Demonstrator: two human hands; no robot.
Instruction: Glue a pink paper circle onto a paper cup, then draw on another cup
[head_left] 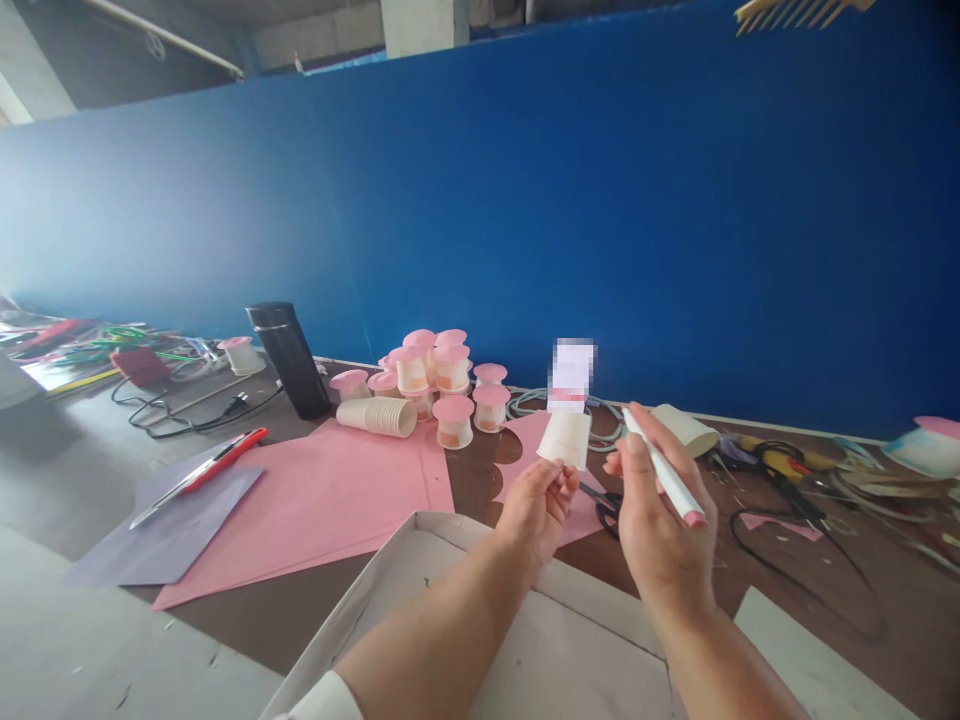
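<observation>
My left hand (536,505) pinches a small white paper cup (566,438) by its lower edge and holds it up above the table. A blurred white patch sits just above the cup. My right hand (656,520) is closed around a white marker with a pink end (664,472), its tip pointing up toward the cup's right side. Both hands hover over the far edge of an open white cardboard box (450,560).
A pile of pink-lidded paper cups (442,380) and a lying stack of plain cups (379,415) stand behind large pink paper sheets (330,505). A black flask (289,358), a red utility knife (217,462), scissors (607,500), cables and tools (795,480) lie around. A blue wall backs the table.
</observation>
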